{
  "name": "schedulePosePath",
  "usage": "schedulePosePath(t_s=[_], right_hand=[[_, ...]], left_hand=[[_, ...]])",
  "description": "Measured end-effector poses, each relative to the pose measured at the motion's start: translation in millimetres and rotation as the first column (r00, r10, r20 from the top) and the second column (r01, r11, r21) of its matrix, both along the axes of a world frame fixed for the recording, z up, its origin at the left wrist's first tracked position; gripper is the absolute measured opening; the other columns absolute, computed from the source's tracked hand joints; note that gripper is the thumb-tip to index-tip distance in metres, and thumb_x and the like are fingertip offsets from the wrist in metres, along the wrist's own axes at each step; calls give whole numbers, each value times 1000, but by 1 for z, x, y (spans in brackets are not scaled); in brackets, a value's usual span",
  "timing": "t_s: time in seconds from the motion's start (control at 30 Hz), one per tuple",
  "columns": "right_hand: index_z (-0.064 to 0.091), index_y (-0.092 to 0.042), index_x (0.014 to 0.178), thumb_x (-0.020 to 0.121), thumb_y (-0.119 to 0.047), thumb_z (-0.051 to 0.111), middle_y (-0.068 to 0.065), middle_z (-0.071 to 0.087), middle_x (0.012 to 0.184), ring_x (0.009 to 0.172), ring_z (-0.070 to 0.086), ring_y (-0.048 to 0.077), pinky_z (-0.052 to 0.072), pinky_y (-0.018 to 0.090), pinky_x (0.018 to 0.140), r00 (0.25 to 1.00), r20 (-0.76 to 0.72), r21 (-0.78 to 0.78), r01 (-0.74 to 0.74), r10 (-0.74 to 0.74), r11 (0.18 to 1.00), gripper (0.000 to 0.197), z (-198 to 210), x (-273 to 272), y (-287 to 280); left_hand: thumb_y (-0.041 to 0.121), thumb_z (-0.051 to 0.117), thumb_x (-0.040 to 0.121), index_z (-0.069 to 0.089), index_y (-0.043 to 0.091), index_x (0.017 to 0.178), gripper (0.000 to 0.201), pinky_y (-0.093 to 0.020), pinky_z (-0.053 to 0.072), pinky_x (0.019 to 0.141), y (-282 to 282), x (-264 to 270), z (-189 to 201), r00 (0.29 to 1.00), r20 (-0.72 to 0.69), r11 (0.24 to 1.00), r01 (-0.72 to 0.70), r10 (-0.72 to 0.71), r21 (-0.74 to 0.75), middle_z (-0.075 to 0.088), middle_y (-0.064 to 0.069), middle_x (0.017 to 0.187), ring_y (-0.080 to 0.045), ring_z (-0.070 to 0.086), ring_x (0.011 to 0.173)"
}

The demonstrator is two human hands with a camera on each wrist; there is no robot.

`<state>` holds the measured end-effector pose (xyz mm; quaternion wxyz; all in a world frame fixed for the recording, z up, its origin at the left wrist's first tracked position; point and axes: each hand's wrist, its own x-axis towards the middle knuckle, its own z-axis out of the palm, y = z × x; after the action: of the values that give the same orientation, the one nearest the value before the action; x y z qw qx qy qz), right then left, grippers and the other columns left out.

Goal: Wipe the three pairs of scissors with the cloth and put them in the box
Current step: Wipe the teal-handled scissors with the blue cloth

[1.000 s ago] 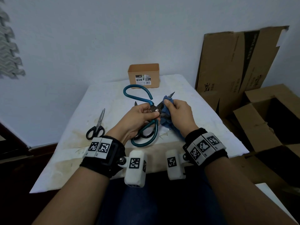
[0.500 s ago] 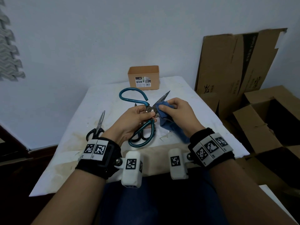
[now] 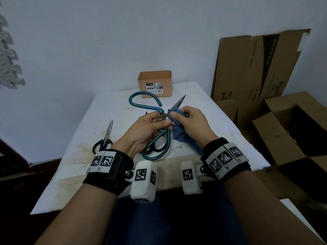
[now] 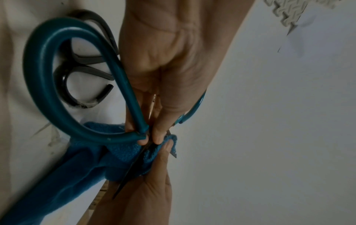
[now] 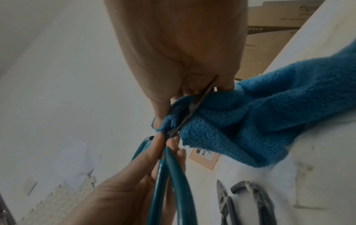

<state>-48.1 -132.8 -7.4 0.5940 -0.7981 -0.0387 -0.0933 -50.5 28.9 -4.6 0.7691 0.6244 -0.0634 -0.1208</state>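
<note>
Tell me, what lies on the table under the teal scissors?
Under the teal scissors lies a black-handled pair on the table. Its blades are mostly hidden by the left hand.

White table [image 3: 109, 110], stained brown along its near edge. Behind it, a pale wall [image 3: 106, 41]. Right of the table, a flattened cardboard sheet [image 3: 251, 71] leans on that wall, with an open carton [image 3: 276, 131] on the floor beside it.

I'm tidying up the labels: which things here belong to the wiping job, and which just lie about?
Job:
teal scissors
cloth
black scissors
third scissors
box
left hand
right hand

Lying about:
cardboard sheet
open cartons
table
</note>
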Motion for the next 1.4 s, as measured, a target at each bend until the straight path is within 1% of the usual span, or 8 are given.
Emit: schedulePosePath(t_s=[0.17, 0.33, 0.53, 0.83, 0.93, 1.1, 1.27, 1.4], right_hand=[[62, -9, 84, 91, -36, 64, 0, 61, 72, 68, 55, 12, 46, 32, 67, 999, 16, -35, 29, -29, 999, 28, 3, 0, 0], [61, -1, 89, 92, -35, 63, 19, 67, 86, 78, 61, 26, 52, 47, 79, 997, 55, -19, 55, -54, 998, 34, 6, -1, 1], [59, 2, 90, 91, -38, 62, 24, 65, 88, 86, 62, 39, 52, 54, 80, 994, 70, -33, 80, -78, 996, 40, 6, -1, 3], [58, 2, 89, 90, -40, 61, 22, 65, 88, 87, 63, 38, 52, 55, 79, 993, 71, -17, 95, -93, 995, 42, 3, 2, 2], [59, 3, 89, 91, -40, 62, 17, 63, 80, 72, 58, 26, 53, 45, 73, 994, 64, 15, 93, -94, 996, 43, 3, 1, 0], [52, 6, 81, 93, -36, 60, 5, 40, 68, 63, 37, 13, 34, 31, 61, 991, 68, 57, 114, -117, 992, 44, 4, 4, -6], [52, -7, 77, 94, -36, 59, 4, 43, 69, 66, 41, 13, 37, 32, 64, 988, 41, 187, 141, -151, 972, 35, 0, 6, -9], [59, -10, 82, 92, -39, 57, 8, 60, 79, 77, 57, 20, 52, 50, 81, 982, 9, 356, 175, -190, 918, 31, -2, 9, -15]], left_hand=[[-7, 61, 91, 66, 3, 106, 19, -23, 60, 74, -2, 0, 3, 1000, -1, 1000, 16, -16, -23, 74, -10, 90, -16, 71, 74], [-7, 61, 91, 66, 2, 109, 20, -22, 59, 72, -3, 1, 7, 1000, -7, 999, 20, -20, -35, 71, -13, 94, -17, 70, 74], [-7, 61, 91, 66, 3, 106, 18, -22, 60, 72, -4, 1, 9, 1000, -12, 1000, 20, -20, -24, 69, -14, 94, -17, 71, 72], [-6, 62, 91, 67, 4, 99, 14, -23, 61, 74, -2, 0, 11, 1000, -10, 1000, 28, -28, 12, 72, -10, 86, -17, 71, 73], [-5, 62, 91, 67, 5, 98, 13, -24, 60, 76, -2, 0, 11, 999, -6, 999, 32, -32, 40, 72, -11, 88, -17, 71, 74], [-6, 62, 91, 65, 3, 96, 11, -23, 60, 74, -1, -2, 9, 999, -16, 998, 48, -48, 49, 74, -11, 88, -16, 72, 73], [-4, 61, 93, 63, -1, 105, 13, -21, 59, 69, 0, -2, 10, 997, -40, 996, 70, -68, 50, 74, -9, 89, -14, 72, 73], [-2, 62, 93, 65, -1, 106, 14, -19, 57, 66, 5, 0, 11, 998, -52, 996, 45, -42, 72, 75, -9, 91, -13, 72, 75]])
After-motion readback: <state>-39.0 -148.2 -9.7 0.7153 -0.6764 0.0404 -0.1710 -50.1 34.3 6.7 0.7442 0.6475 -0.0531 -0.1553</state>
